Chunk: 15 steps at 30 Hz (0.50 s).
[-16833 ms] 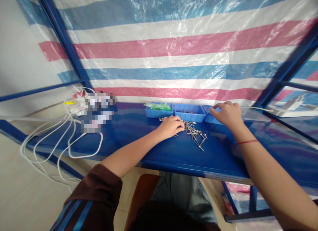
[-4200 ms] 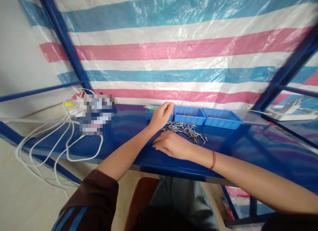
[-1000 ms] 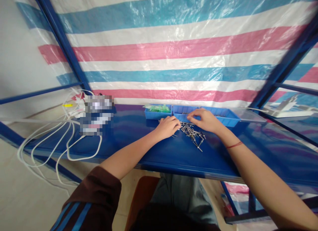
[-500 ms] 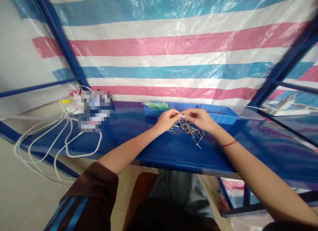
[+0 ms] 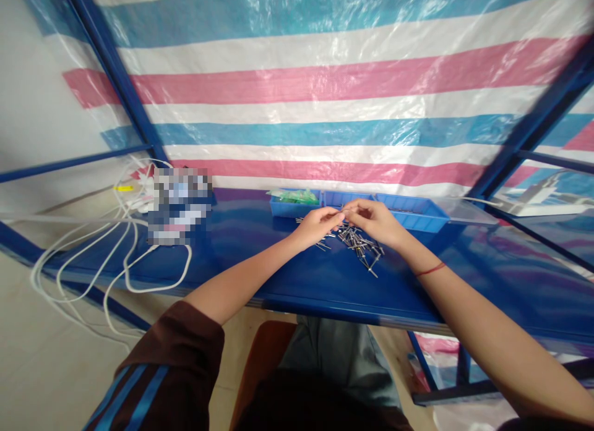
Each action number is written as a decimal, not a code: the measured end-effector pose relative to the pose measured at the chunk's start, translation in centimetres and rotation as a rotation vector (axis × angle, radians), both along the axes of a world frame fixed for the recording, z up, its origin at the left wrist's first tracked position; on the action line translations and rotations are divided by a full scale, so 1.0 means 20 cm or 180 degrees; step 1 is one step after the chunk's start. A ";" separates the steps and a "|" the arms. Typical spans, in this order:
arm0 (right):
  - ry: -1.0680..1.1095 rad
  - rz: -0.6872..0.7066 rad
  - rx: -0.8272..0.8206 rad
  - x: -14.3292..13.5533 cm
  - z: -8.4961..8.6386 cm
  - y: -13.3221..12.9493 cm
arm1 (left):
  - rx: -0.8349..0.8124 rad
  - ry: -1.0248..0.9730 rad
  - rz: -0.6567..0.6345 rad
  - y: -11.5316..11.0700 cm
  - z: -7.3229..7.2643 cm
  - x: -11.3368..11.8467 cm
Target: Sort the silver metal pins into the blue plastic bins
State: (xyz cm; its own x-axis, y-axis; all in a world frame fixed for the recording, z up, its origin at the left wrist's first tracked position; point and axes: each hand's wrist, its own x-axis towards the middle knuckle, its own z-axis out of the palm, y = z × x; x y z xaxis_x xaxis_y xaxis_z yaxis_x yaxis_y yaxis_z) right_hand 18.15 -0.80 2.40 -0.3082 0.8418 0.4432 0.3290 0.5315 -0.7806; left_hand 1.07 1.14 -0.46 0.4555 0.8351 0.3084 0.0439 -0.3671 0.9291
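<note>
My left hand and my right hand meet at the fingertips above the blue table. Both are closed in a pinch; whatever sits between the fingers is too small to make out. Beneath and in front of them lies a loose pile of thin metal rivet-like pins, partly covered by the hands. Just behind stand blue plastic bins in a row: the left bin holds green plastic packaging, the right bin has small dark pieces in it, and the middle bin is partly hidden.
White cables loop over the left end of the blue table, beside a blurred-out object. Blue metal posts frame a striped plastic sheet behind. A clear plastic lid lies right of the bins.
The hands stay together at the fingertips, with only slight finger and wrist shifts. The whole view has moved a little; the pile and bins look the same.
</note>
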 end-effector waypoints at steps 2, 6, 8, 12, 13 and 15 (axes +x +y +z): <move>0.0018 0.0063 -0.0053 0.00 -0.01 0.00 | 0.0066 -0.0024 0.0042 0.00 0.00 0.00; 0.0192 0.0038 -0.0114 -0.01 0.01 -0.01 | -0.0070 -0.0193 0.0139 -0.02 0.03 -0.01; 0.0242 0.0132 -0.0124 -0.01 0.02 -0.02 | -0.0215 -0.0274 0.0119 -0.02 0.04 -0.01; 0.0239 0.0274 -0.0117 -0.01 0.02 -0.03 | -0.0355 -0.0257 -0.0082 -0.01 0.03 -0.01; 0.0246 0.0233 -0.0092 -0.01 0.02 -0.03 | -0.0363 -0.0244 -0.0119 -0.01 0.03 -0.01; 0.0257 0.0051 -0.0008 -0.01 0.03 -0.02 | -0.0344 -0.0195 -0.0131 -0.01 0.03 -0.01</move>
